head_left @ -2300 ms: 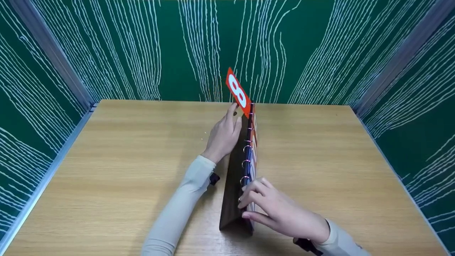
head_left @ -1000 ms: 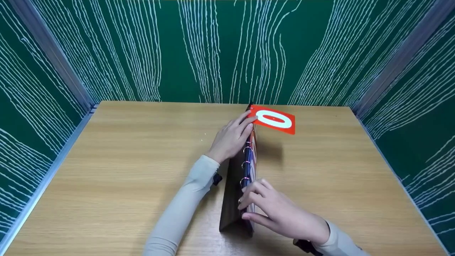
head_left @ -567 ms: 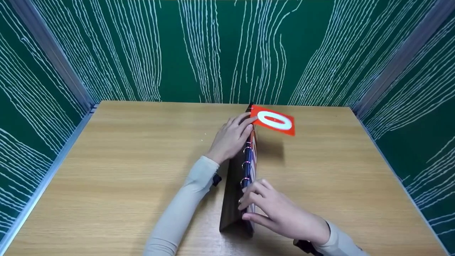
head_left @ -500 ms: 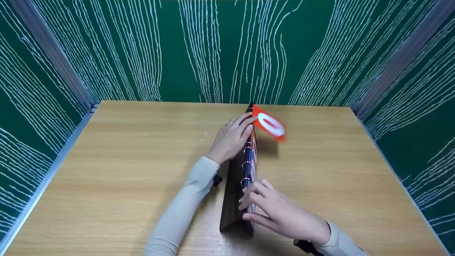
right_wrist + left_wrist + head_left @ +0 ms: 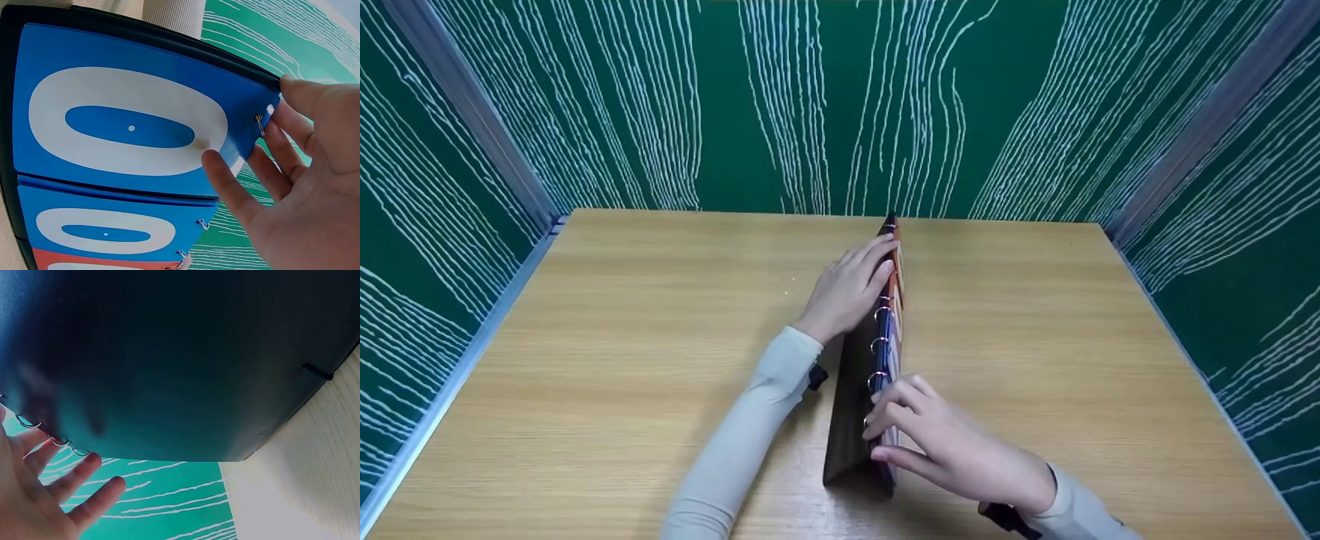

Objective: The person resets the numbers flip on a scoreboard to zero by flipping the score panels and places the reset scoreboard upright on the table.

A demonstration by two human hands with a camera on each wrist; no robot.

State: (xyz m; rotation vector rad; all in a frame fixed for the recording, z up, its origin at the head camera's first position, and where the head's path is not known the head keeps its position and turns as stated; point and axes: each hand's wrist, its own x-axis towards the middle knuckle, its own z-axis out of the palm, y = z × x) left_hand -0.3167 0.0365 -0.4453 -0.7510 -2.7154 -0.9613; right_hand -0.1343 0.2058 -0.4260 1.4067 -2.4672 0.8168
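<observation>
A black tabletop flip scoreboard stands like a tent, its ringed top edge running away from me. My left hand lies over the far end of that edge. In the left wrist view its fingers extend loosely past the rings, beside the dark back panel. At the near end, my right hand holds the top edge. Seen from the right wrist, one fingertip rests against the large blue card showing a white 0, and another sits at its corner. Orange-red cards hang at the far end, mostly edge-on.
The scoreboard stands on a light wooden table. Green walls with wavy white lines enclose its back and sides. Small white specks lie left of the left hand. A smaller blue card hangs beyond the large one.
A red card at the far end has swung over the rings from left to right, showing a 0, and now hangs down. My left hand followed to the edge; the right stayed still.
</observation>
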